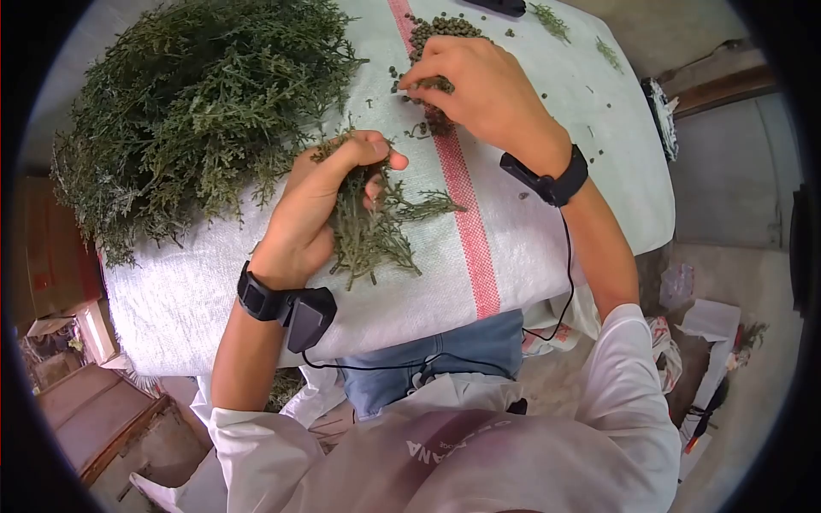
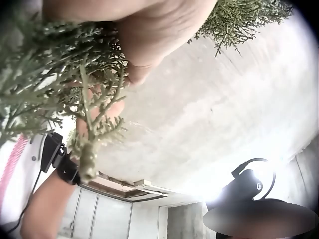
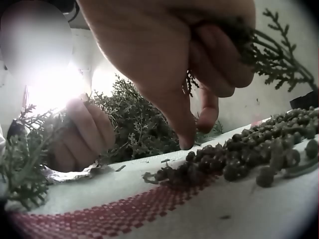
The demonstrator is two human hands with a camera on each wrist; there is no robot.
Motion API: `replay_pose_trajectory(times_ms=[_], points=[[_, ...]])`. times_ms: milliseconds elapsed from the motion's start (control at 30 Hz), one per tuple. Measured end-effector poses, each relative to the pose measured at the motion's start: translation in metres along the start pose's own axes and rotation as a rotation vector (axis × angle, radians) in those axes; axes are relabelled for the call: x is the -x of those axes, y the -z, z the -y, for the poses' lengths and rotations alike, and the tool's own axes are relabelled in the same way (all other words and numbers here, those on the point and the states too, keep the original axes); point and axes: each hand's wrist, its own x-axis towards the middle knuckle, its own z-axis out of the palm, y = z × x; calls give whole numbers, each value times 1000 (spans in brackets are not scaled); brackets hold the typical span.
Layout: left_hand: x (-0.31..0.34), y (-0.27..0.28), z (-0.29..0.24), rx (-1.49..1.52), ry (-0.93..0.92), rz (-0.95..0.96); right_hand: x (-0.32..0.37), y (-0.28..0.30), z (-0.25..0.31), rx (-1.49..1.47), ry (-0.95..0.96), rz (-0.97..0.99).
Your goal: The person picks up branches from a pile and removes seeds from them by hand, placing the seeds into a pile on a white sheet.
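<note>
Sack (image 1: 385, 303) carries greenery to one side, berries (image 1: 428, 30) to the other

Spread across the white sack with its red stripe (image 1: 479, 256), a green heap (image 1: 205, 111) sits on the person's left, the small round berries gathered on and around the far end of the stripe, apparently to keep the two from mixing. The left hand (image 1: 312, 192), closed, grips a leafy sprig (image 1: 368, 227) beside the heap, thumb pressed near the forefinger; the grip high on the sprig probably steadies it while its tips hang free. The right hand (image 1: 492, 90), partly curled, holds a small sprig (image 3: 279, 55) in its bent fingers, with thumb and forefinger reaching down just over the berries, perhaps to leave those tips free for fine work. The low position likely keeps loose pieces from scattering.
</note>
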Motion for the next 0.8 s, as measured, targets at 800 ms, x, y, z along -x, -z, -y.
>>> replay_pose_trajectory(times_ms=[800], points=[[3,1,-1,-22,-157,92,15,11,24,-980,-330,28]])
